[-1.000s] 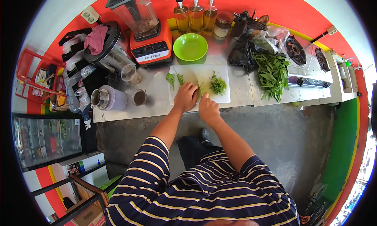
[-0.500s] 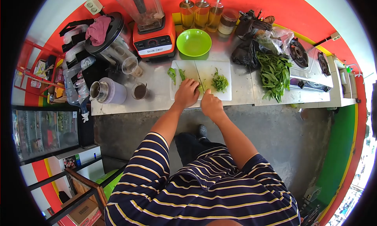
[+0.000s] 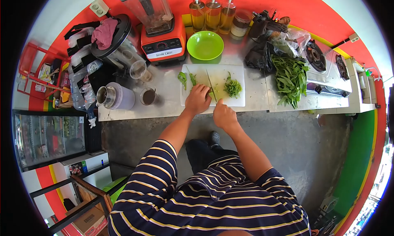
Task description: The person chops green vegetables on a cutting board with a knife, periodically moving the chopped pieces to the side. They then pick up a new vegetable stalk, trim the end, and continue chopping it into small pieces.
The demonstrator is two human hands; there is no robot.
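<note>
A white cutting board point(image 3: 239, 100) lies on the metal counter, close to its front edge. My right hand point(image 3: 225, 115) is closed round the handle of a knife point(image 3: 210, 83), its blade pointing away from me across the board. Left of the blade, my left hand point(image 3: 198, 99) presses with curled fingers on green leaves point(image 3: 193, 78), whose far ends poke out beyond the knuckles. A loose green leaf point(image 3: 182, 79) rests near the board's left side. On the right of the knife sits a small heap of chopped greens point(image 3: 233, 88), with small bits scattered near the blade.
Behind the board stands a green bowl point(image 3: 205, 46), beside a red blender point(image 3: 163, 43). Oil bottles point(image 3: 212, 14) line the back wall. A glass of dark liquid point(image 3: 148, 96) and a metal-topped container point(image 3: 119, 96) are at left. Leafy greens point(image 3: 290, 78) lie right, by a stove point(image 3: 324, 66).
The whole view has shifted slightly, moving the counter a little right and down in the picture. Both hands keep nearly the same places on the board and knife.
</note>
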